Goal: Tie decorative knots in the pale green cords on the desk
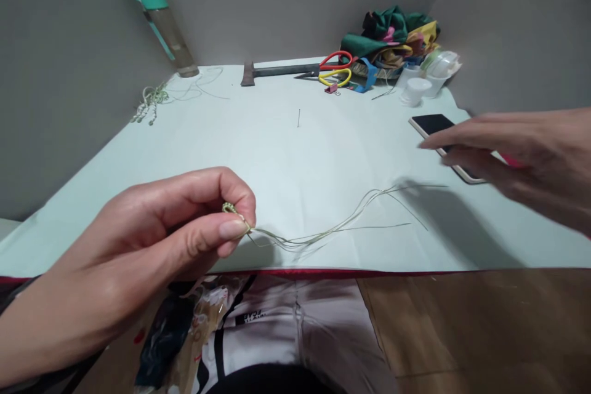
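In the left hand point(154, 237), I see the thumb and index finger pinching a small green braided loop point(228, 207), which is nearer to my camera than the pin point(298, 118) and to the left of it. From this pinch, thin pale green threads point(323, 236) run to the right over the white table cover point(295, 163), on the near side of the pin, and their ends fan out. The right hand point(530, 151) looks blurred to me; its fingers are stretched and a little spread, over the phone point(429, 123), which lies to the right of the pin. Whether the fingertips touch the phone, I cannot tell. Several braided pieces point(151, 100) lie well to the left of the pin. Behind the pin and to its right I find a red clip point(331, 89), then scissors point(322, 77) with one red and one yellow handle. A hammer point(281, 71) lies behind the pin; far to the pin's left stands a bottle point(173, 40) with turquoise cap, and far to its right lies a heap of coloured cloth point(390, 28).
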The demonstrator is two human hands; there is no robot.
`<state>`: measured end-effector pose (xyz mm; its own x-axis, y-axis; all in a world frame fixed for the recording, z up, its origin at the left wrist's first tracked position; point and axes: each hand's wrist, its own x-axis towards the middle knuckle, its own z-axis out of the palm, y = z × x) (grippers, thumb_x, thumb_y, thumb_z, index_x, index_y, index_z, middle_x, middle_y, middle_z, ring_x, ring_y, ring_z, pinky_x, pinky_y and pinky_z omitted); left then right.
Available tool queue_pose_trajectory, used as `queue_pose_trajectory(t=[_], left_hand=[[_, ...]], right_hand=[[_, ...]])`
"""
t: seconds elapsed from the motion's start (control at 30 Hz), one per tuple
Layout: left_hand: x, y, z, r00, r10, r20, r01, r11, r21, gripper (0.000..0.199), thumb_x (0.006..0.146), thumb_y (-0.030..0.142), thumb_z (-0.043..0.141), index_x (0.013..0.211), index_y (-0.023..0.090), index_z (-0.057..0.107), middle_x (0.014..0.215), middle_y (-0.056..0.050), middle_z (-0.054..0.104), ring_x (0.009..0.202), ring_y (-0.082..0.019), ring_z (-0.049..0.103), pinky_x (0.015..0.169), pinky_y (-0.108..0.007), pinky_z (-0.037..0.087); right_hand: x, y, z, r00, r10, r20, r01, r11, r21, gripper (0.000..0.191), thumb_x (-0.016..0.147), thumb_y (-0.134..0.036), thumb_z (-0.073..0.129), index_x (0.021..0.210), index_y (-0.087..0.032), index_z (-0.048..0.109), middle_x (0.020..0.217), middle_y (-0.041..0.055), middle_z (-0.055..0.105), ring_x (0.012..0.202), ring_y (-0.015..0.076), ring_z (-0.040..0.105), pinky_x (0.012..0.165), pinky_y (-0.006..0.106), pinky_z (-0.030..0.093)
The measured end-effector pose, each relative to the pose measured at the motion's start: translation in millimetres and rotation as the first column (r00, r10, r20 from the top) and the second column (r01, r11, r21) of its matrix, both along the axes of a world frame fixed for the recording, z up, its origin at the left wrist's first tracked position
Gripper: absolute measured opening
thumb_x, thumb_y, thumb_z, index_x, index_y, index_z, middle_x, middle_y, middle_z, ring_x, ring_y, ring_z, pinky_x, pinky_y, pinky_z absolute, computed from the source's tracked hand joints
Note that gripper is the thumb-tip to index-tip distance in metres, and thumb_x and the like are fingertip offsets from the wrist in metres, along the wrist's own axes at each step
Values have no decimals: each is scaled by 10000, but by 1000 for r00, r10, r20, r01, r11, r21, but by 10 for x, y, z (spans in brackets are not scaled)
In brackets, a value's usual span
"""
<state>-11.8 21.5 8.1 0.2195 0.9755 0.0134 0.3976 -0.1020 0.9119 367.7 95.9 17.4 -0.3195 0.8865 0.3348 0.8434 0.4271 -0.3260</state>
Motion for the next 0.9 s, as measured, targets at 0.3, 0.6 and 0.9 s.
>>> queue_pose_trajectory(t=[0.3,0.6,0.9], left_hand=[[69,-21,127,995,-99,-6,99,994,-44,254,1021,513,701,859,318,728,603,50,483,483,-99,388,367,-170,267],[81,-6,104,994,-105,-25,106,994,33,239,1054,466,675,868,325,728,619,64,499,484,-85,405,376,-131,311],[65,-6,57,991,-119,-67,129,979,161,197,1065,403,663,896,322,723,618,59,504,457,-79,367,327,-134,263]], right_hand=[[-1290,-401,-91,757,457,-467,-547,834,-69,169,1091,-265,642,1118,-196,794,1053,-11,818,965,141,719,893,250,515],[-1418,-482,-188,678,429,-597,-561,827,-43,145,1060,-207,644,980,-200,766,974,-29,803,895,110,715,853,231,531],[-1479,-525,-273,624,472,-623,-546,833,84,152,1017,-123,639,920,-130,757,882,-28,758,815,43,676,828,129,520]])
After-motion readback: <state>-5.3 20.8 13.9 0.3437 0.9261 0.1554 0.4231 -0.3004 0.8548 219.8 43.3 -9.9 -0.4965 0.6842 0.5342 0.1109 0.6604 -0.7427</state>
